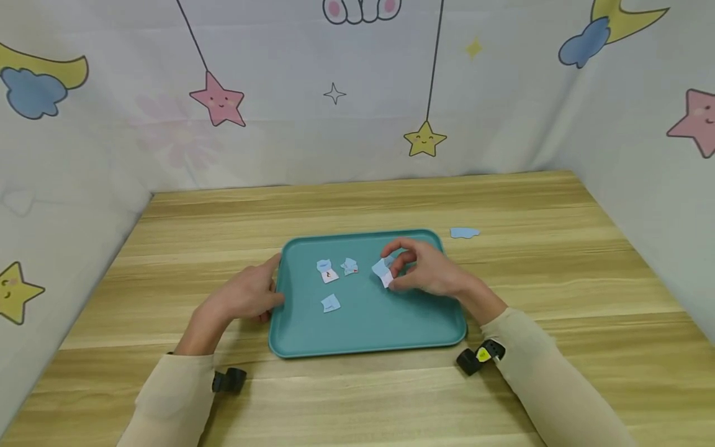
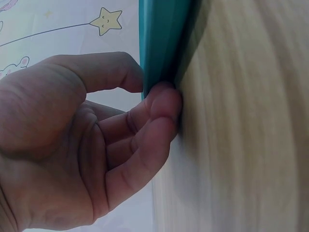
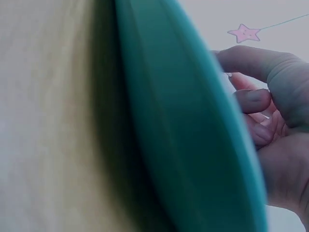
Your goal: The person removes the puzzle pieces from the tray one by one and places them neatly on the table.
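Note:
My left hand point(image 1: 248, 295) grips the left edge of a teal tray point(image 1: 368, 338). In the left wrist view the thumb lies at the rim, and the curled fingers point(image 2: 161, 104) press the tray's side from below. Over the tray's right half, my right hand point(image 1: 430, 270) pinches a light blue and white paper piece point(image 1: 382, 272) between thumb and fingers. A bit of blue shows behind those fingers. Left of it lie a larger piece with a red mark point(image 1: 328, 272), a small irregular piece point(image 1: 349, 266) and a pale blue piece point(image 1: 331, 303). In the right wrist view the tray wall hides the fingertips.
A flat light blue piece point(image 1: 465, 233) lies on the wooden table point(image 1: 357, 397) beyond the tray's back right corner. White cloth point(image 1: 313, 149) printed with stars and moons hangs behind the table and along both sides. Each wrist wears a black camera point(image 1: 229, 380).

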A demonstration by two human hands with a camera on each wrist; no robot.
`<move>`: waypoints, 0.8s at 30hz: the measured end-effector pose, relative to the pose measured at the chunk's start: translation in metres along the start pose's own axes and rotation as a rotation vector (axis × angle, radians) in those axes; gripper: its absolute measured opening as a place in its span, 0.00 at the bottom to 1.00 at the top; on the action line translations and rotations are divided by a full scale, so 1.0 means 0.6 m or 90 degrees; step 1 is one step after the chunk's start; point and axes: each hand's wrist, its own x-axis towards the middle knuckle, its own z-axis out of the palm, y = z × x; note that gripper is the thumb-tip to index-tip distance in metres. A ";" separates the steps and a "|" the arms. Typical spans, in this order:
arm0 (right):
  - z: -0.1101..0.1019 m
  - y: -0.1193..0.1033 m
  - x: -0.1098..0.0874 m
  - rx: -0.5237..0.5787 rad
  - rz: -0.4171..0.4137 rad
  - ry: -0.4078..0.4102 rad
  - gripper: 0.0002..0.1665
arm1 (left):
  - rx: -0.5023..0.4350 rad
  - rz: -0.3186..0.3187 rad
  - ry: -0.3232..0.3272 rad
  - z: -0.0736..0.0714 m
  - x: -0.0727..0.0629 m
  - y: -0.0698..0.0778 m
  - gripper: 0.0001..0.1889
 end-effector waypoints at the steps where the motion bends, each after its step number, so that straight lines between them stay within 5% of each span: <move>1: -0.001 0.000 0.000 0.000 -0.002 0.002 0.29 | 0.000 0.000 0.000 0.000 0.000 0.000 0.48; 24: -0.045 0.003 -0.015 -0.026 0.012 0.068 0.31 | 0.000 -0.004 0.001 0.003 0.001 0.000 0.49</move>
